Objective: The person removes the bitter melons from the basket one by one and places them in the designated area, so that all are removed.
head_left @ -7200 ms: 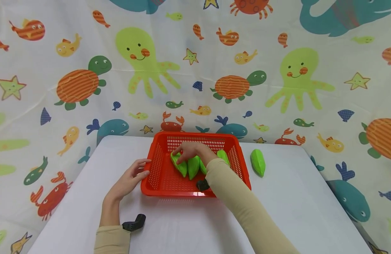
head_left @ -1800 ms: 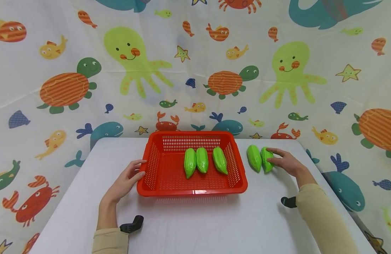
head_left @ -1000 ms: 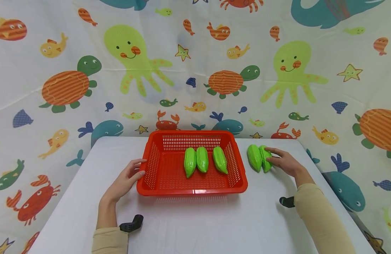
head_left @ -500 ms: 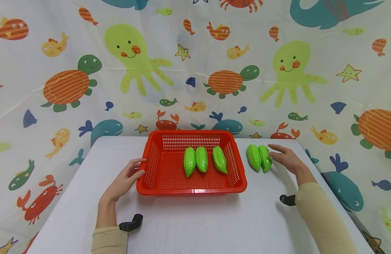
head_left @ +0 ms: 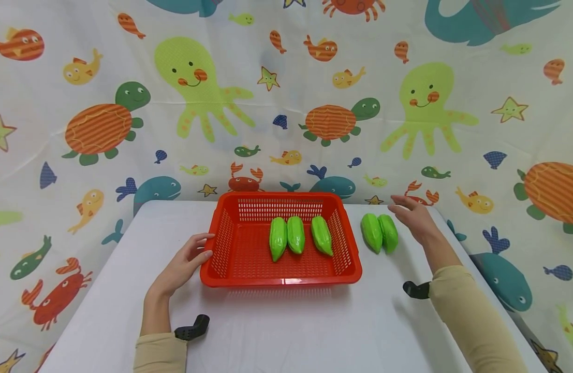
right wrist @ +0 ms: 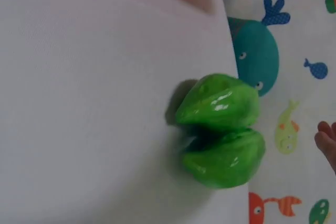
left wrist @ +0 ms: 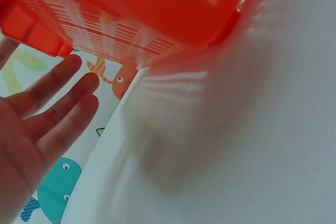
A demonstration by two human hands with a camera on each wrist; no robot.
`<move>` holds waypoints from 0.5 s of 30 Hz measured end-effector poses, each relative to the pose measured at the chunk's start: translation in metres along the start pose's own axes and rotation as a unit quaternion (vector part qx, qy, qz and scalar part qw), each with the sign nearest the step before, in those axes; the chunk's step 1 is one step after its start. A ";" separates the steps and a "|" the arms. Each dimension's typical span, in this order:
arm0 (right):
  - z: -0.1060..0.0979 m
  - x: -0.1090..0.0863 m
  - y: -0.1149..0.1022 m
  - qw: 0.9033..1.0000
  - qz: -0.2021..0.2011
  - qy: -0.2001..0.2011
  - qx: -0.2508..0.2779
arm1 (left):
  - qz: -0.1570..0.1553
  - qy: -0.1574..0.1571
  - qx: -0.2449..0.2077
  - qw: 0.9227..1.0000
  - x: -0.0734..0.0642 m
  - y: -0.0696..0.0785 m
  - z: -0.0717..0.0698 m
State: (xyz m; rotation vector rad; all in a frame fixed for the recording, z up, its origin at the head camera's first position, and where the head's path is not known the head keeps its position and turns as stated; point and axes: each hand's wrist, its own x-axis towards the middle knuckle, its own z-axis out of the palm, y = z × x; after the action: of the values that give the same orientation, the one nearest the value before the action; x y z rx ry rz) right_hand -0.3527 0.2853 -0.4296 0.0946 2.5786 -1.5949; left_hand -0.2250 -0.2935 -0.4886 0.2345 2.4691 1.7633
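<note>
A red perforated plastic basket [head_left: 281, 282] stands mid-table with three green star fruits inside: one at left [head_left: 278, 238], one beside it [head_left: 295, 234], and one apart at right [head_left: 321, 235]. My left hand [head_left: 182, 264] is at the basket's left side, its fingertips at the rim; in the left wrist view its fingers [left wrist: 60, 98] look extended. Two more star fruits lie side by side right of the basket, one nearer [head_left: 371, 232] and one farther [head_left: 388, 233]. My right hand [head_left: 414, 217] hovers above and right of that pair, holding nothing, its fingers loosely bent.
The white table [head_left: 277, 331] ends at a printed sea-animal cloth [head_left: 286, 77] hanging behind it and at its sides. A black device [head_left: 193, 329] is worn at my left wrist, and another black device [head_left: 415, 290] at my right.
Earlier, my right hand was inside the basket; then it held a star fruit beside the one on the table. It has let go and risen away. My left hand stays at the rim.
</note>
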 end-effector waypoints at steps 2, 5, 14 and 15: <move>0.004 -0.003 -0.012 1.000 -0.011 0.002 -0.005 | -0.001 0.001 0.001 1.000 0.000 0.000 0.000; 0.012 -0.010 -0.034 1.000 -0.024 -0.003 0.005 | -0.003 0.001 0.000 1.000 -0.001 -0.001 0.000; 0.040 -0.033 -0.089 0.997 -0.069 -0.044 0.001 | 0.000 0.001 0.004 1.000 0.000 -0.001 -0.001; 0.043 -0.034 -0.093 0.996 -0.073 -0.047 -0.003 | 0.000 0.001 0.004 1.000 0.000 -0.001 -0.001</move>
State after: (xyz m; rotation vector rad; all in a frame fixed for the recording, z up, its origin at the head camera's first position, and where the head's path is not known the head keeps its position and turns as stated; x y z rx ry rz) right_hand -0.3262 0.2051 -0.3621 -0.1685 2.5698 -1.5961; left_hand -0.2255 -0.2945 -0.4896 0.2343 2.4782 1.7545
